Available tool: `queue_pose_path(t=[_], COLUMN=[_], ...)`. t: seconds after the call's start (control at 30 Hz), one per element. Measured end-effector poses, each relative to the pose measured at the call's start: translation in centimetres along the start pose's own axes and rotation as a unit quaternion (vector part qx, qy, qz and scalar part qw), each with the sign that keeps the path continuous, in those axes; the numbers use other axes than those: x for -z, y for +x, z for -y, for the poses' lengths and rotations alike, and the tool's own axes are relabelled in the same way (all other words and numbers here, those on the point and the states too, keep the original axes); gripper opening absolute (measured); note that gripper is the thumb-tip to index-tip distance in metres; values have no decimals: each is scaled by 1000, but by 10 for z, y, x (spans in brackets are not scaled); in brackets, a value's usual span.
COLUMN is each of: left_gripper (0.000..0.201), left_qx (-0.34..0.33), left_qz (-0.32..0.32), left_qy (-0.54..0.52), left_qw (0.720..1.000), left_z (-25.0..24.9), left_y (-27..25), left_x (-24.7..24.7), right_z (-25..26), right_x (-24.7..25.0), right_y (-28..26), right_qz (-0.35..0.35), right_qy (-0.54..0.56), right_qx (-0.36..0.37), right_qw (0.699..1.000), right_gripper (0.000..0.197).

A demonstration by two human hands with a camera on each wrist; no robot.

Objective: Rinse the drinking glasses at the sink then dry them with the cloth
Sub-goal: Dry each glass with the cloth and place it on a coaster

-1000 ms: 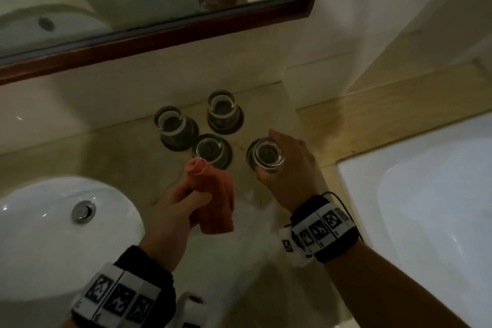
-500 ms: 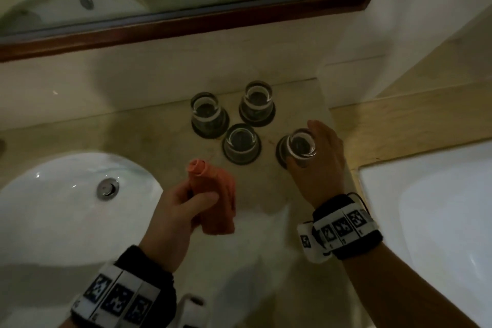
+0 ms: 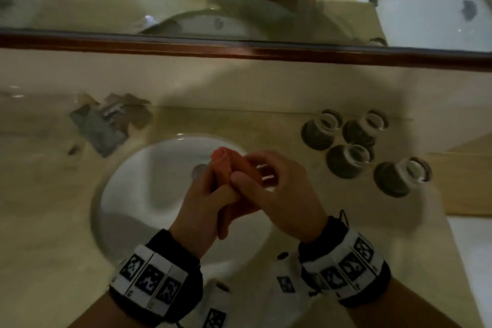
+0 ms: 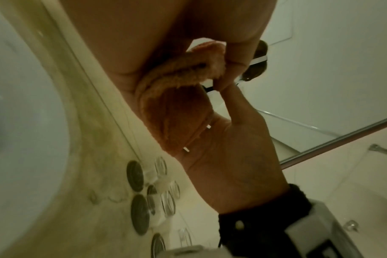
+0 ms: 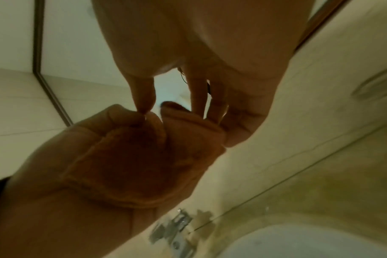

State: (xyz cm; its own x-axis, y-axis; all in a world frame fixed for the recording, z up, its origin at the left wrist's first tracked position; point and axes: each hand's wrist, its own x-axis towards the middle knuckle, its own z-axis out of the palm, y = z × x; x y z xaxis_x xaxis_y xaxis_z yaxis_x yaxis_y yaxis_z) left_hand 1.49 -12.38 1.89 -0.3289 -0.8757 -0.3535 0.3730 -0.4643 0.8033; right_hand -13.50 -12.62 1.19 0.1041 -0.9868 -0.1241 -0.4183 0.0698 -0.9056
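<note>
A rolled orange cloth [image 3: 223,157] is held over the white sink [image 3: 149,168]. My left hand [image 3: 199,202] grips the cloth [image 5: 144,165] in its palm, thumb across it. My right hand [image 3: 282,194] meets it from the right, and its fingers [image 4: 230,69] pinch the top edge of the cloth [image 4: 177,111]. Several drinking glasses stand on dark coasters on the counter to the right, the nearest glass [image 3: 408,176] apart from both hands and two others [image 3: 352,158] [image 3: 326,125] behind it. No glass is in either hand.
A chrome tap [image 5: 177,232] stands behind the basin at the left [image 3: 101,125]. A wood-framed mirror [image 3: 239,48] runs along the wall. The sink drain [image 3: 198,170] shows just behind the hands. A wooden ledge [image 3: 468,184] and a white tub edge lie to the right.
My right hand let go of the nearest glass, left it on the counter and came left to the cloth. Both hands now hold the cloth over the sink; the view swung left.
</note>
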Motion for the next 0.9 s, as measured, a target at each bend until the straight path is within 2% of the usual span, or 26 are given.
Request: queue_pose_path(t=[0.03,0.1,0.2,0.27,0.33,0.4,0.47,0.5,0.6,0.7,0.77,0.9], left_gripper=[26,27,46,42,46,42,18,13,12,17,26,50], left_qx=[-8,-18,-17,-23,-30,-48,-64,-69,-101,-116,-115,-72], left_qz=[10,24,6,-24,-94,-173,-232,-255,-313,-349,-354,-340], left_qy=[-15,-41,-72,-53,6,67,112,131,165,204,216,274], left_qw=[1000,999,997,998,995,981,964,956,930,907,903,897], left_z=[-10,-28,-60,-81,-103,-121,-136,-142,-159,-169,-175,-187], left_y=[-7,-19,-43,-60,-75,-83,-87,-89,-86,-73,-58,-22], left_x=[19,64,132,171,206,243,276,292,335,373,394,423], right_z=[12,32,62,87,111,132,150,160,175,181,178,168], right_x=[-19,-54,-114,-156,-193,-226,-253,-265,-302,-334,-351,-373], right_y=[5,15,33,45,57,72,88,95,122,154,174,205], right_qz=[11,16,30,34,23,-1,1,14,52,63,65,37], right_qy=[8,11,11,12,10,-2,7,21,51,53,30,-26], right_qx=[-2,-2,11,25,30,23,10,0,-51,-65,-60,-75], right_qw=[1000,1000,999,999,999,1000,1000,1000,996,994,996,996], right_gripper=[57,43,15,9,6,10,22,29,44,53,55,52])
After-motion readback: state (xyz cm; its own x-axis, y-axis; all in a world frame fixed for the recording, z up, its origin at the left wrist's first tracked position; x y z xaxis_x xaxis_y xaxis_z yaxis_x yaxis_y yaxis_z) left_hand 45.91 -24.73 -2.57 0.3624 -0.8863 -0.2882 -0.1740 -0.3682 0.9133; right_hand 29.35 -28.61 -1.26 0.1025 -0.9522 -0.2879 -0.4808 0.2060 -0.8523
